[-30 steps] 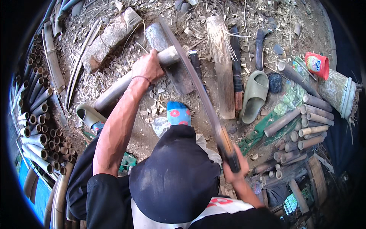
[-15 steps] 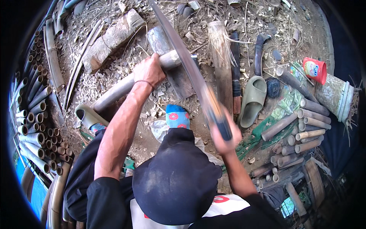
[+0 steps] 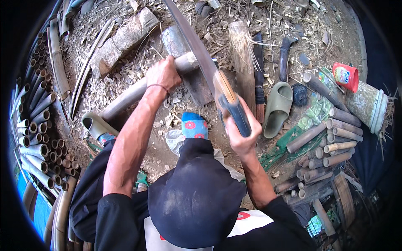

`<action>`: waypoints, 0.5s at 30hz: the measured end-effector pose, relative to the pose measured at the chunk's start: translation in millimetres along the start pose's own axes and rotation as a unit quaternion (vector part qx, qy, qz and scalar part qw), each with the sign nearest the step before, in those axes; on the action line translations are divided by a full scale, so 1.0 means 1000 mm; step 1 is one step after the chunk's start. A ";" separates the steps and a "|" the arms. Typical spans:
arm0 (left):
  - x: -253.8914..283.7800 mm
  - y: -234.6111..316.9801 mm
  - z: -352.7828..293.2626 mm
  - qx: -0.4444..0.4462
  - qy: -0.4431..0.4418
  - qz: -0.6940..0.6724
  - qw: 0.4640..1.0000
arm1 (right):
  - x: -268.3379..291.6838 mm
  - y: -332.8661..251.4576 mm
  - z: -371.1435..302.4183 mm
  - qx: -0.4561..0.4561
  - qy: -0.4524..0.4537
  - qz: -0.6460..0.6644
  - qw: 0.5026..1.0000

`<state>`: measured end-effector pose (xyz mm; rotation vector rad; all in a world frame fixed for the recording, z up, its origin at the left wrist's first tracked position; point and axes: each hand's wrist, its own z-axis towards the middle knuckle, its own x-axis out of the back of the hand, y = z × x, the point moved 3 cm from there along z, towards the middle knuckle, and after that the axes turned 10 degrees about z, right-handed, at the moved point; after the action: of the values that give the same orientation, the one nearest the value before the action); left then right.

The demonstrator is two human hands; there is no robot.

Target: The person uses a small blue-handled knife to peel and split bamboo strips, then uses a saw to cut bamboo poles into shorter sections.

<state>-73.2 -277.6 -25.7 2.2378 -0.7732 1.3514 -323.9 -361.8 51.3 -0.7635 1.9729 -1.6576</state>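
Note:
My left hand (image 3: 162,76) is wrapped round a bamboo pole (image 3: 125,99) near its far end. The pole slants from the lower left up to the right, and that end lies over a wooden block (image 3: 198,88) on the ground. My right hand (image 3: 243,136) is closed round the black grip of a handsaw (image 3: 197,47). Its long blade runs up and to the left, past the pole's far end. I cannot tell whether the blade touches the pole.
Cut bamboo tubes (image 3: 39,157) are stacked at the left, with more short pieces (image 3: 341,134) at the right. A log (image 3: 123,44) lies at the far left. Beyond my right hand are an olive slipper (image 3: 278,109), a frayed bamboo piece (image 3: 243,54), a bucket (image 3: 365,106) and a red packet (image 3: 346,77). Shavings litter the ground.
My right hand has moved forward and slightly left with the saw, and its blade has slid further forward. My left hand keeps its hold on the bamboo pole, almost unmoved.

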 end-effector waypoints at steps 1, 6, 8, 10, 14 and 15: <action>-0.001 -0.005 0.000 0.003 -0.002 -0.001 1.000 | -0.006 -0.008 0.002 0.004 -0.018 -0.037 0.999; -0.003 -0.015 -0.004 0.001 -0.021 -0.001 1.000 | 0.073 -0.039 -0.127 -0.015 -0.047 -0.161 0.986; -0.002 -0.018 -0.004 0.015 -0.018 0.003 1.000 | 0.085 -0.052 -0.151 -0.035 -0.053 -0.220 0.974; -0.006 -0.011 -0.004 0.027 -0.012 -0.007 1.000 | 0.061 -0.032 -0.099 0.048 -0.063 -0.233 0.969; 0.002 -0.003 -0.003 0.002 0.004 -0.009 1.000 | -0.013 -0.006 0.011 0.020 -0.009 -0.030 0.999; 0.002 -0.007 -0.004 0.014 -0.021 -0.018 1.000 | -0.018 -0.010 0.008 0.044 -0.016 -0.062 0.997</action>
<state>-70.8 -270.8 -22.9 2.2972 -0.7294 1.3100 -303.9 -356.9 59.8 -0.8898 1.8508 -1.7777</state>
